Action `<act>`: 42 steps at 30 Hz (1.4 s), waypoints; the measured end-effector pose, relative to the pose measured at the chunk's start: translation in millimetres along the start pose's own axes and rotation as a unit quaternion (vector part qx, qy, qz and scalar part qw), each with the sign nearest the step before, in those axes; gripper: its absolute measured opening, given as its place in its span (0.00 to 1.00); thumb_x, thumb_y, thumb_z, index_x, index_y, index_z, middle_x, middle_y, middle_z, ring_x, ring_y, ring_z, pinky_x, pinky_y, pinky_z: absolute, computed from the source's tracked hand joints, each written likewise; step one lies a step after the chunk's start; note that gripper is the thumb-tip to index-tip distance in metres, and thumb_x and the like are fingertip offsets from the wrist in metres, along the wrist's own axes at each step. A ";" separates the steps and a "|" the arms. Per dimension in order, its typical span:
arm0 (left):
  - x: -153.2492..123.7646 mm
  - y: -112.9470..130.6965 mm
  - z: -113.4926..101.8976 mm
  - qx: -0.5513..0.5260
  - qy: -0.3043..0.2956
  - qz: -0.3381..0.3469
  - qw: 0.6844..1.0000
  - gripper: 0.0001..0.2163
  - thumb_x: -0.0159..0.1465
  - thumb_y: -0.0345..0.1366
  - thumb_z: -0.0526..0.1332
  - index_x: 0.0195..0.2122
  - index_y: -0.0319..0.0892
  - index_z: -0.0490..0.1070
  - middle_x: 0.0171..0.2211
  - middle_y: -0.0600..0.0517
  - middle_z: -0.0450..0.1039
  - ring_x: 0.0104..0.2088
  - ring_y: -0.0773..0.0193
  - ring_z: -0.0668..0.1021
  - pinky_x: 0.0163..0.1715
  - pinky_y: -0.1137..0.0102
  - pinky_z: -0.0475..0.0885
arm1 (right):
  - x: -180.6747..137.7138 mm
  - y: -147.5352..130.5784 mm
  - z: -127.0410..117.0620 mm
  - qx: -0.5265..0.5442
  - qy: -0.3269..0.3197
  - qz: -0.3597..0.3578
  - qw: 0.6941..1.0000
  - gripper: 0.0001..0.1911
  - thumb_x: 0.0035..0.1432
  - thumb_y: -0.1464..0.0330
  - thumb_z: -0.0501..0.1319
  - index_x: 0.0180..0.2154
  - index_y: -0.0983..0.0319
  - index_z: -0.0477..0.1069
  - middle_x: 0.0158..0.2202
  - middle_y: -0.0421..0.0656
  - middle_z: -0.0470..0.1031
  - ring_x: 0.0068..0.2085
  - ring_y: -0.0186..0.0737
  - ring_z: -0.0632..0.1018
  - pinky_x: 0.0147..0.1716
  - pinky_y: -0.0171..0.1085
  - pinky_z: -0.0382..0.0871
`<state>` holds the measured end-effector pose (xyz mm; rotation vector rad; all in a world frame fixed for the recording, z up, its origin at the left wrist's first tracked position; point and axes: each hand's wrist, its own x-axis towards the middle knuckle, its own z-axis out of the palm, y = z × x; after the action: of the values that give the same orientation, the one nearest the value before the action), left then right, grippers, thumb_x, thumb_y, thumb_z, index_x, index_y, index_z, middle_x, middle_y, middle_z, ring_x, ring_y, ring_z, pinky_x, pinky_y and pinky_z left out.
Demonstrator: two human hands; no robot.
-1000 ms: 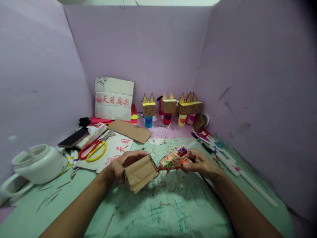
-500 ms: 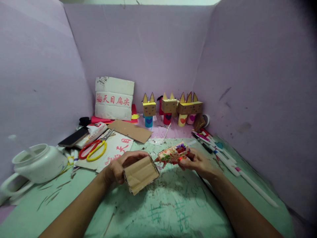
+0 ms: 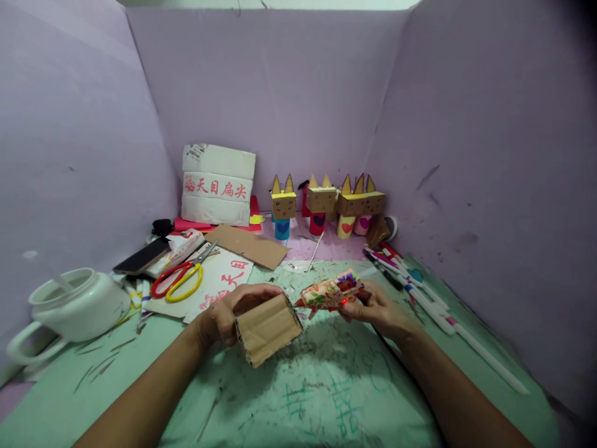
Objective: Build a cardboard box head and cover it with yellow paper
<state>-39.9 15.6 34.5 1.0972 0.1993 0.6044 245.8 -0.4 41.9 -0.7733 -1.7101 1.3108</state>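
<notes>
My left hand is closed round a small brown cardboard box, which is tilted, one broad face turned toward me. In my right hand is a glue gun with a flowery patterned body, a red nozzle and a small lit red light. The nozzle points left and sits at the box's upper right edge; whether it touches I cannot tell. A dark cord runs down from beneath my right hand along the forearm. The fingertips behind the box are partly hidden.
Scissors lie on printed cardboard at left, near a phone and a white pot. Several cardboard-headed figures stand at the back. Markers lie at right. Lilac walls enclose the table.
The whole view has shifted slightly, so things appear a little further right. Both hands keep their hold on the box and the glue gun, with the nozzle still beside the box edge.
</notes>
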 end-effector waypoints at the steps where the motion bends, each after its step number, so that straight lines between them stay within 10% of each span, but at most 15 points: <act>1: 0.2 0.0 -0.1 -0.001 -0.001 0.001 1.000 0.36 0.32 0.25 0.57 0.49 0.37 0.73 0.45 0.47 0.78 0.44 0.53 0.76 0.42 0.66 0.69 | -0.3 0.4 -0.3 0.003 0.004 -0.002 1.000 0.20 0.47 0.52 0.67 0.25 0.62 0.70 0.20 0.38 0.65 0.22 0.33 0.63 0.20 0.33 0.55; 21: -0.2 -3.4 -2.0 -0.001 0.013 -0.005 1.000 0.34 0.33 0.26 0.62 0.48 0.38 0.74 0.45 0.45 0.77 0.44 0.50 0.77 0.41 0.64 0.71 | -2.0 2.6 -9.1 0.003 -0.087 0.010 0.996 0.20 0.48 0.52 0.66 0.23 0.63 0.70 0.19 0.37 0.64 0.21 0.31 0.63 0.19 0.31 0.56; 42: -2.1 -3.7 -2.3 0.010 0.004 -0.032 0.999 0.35 0.33 0.27 0.64 0.49 0.38 0.73 0.44 0.46 0.77 0.43 0.52 0.76 0.41 0.66 0.70 | -1.1 0.5 -1.9 0.001 -0.003 -0.016 1.000 0.18 0.46 0.53 0.69 0.24 0.63 0.73 0.18 0.37 0.64 0.20 0.31 0.62 0.20 0.32 0.57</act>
<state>-41.2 15.1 29.9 1.1044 0.2465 0.5512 248.0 -0.3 41.4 -0.7389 -1.7189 1.2955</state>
